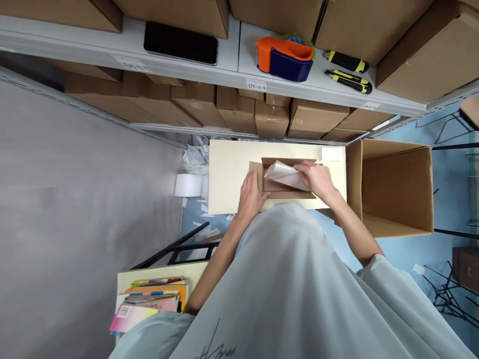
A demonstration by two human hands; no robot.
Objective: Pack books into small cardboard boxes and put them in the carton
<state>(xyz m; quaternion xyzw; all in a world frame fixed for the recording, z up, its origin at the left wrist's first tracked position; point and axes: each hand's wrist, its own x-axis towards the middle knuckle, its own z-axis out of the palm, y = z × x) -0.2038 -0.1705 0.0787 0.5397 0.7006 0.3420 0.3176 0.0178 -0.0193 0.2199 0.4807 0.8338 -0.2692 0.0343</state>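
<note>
A small open cardboard box (277, 194) rests on a cream tabletop in front of me, its left flap folded outward. My left hand (251, 197) grips the box at its left end, fingers along the flap and thumb by the front corner. With closed fingertips, my right hand (316, 178) holds a crumpled, translucent white plastic sheet (283, 174) at its right side. The sheet lies partly inside the box, slanting across the opening. I cannot tell whether anything is under it.
A large open carton (396, 187) stands right of the table (226, 174). On the shelf above are a phone (181, 43), an orange-and-blue tape dispenser (285, 59) and utility knives (348, 75). A white roll (188, 185) is at left; magazines (149, 301) are piled lower left.
</note>
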